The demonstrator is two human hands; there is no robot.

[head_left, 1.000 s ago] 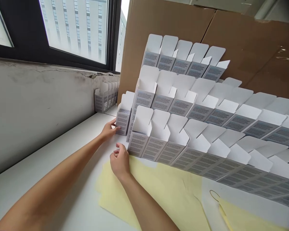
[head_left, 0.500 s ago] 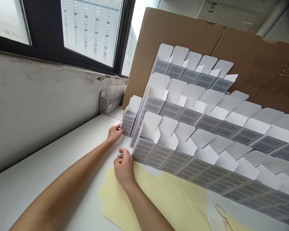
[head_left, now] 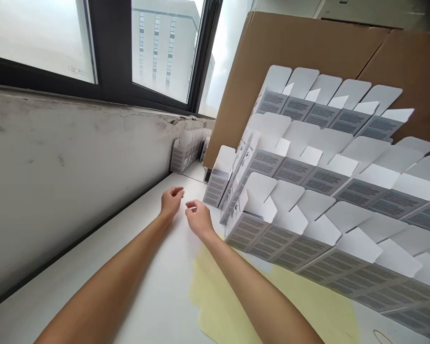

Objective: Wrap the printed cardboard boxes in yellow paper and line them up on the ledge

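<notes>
My left hand (head_left: 171,201) hovers over the white table (head_left: 146,267), its fingers loosely bent and slightly apart, with nothing in them. Just to its right is my right hand (head_left: 199,218), also empty, fingers half curled toward the left one. The hands do not touch. Closest to them stands a single upright carton (head_left: 217,184) with its lid flap raised and some contents showing inside. Beside it, rows of open-topped printed cartons (head_left: 261,234) run off to the right, their white flaps up.
A large sheet of brown cardboard (head_left: 308,43) stands behind the rows. More open cartons (head_left: 186,150) sit against the wall (head_left: 79,153) at the back left. Yellow paper (head_left: 222,286) lies under my right forearm, and a rubber band (head_left: 381,336) lies at the lower right.
My left hand has come away from the single carton it was touching. My right hand has moved left, away from the front row and closer to my left. The view has turned left.
</notes>
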